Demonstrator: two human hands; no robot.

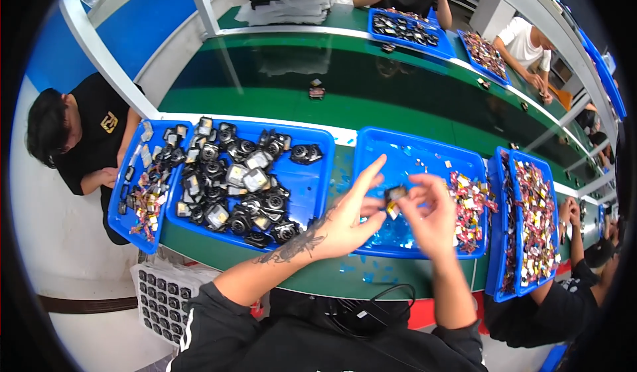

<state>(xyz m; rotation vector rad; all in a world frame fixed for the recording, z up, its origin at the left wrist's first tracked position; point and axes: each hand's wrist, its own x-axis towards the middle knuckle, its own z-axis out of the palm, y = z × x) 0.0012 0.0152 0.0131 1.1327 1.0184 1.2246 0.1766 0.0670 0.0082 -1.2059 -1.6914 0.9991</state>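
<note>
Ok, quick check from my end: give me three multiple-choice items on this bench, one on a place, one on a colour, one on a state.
1. Where is the small black part held?
A. over the middle blue tray
B. over the green belt
C. over the floor

2. What colour is the tray of camera modules?
A. red
B. blue
C. white

3. How is the left hand?
A. clenched fist
B. flat on the bench
C. fingers spread, thumb at the part

A: both hands meet above the middle tray.
B: its rim and floor are blue.
C: the forefinger points up; right hand pinches the part.
</note>
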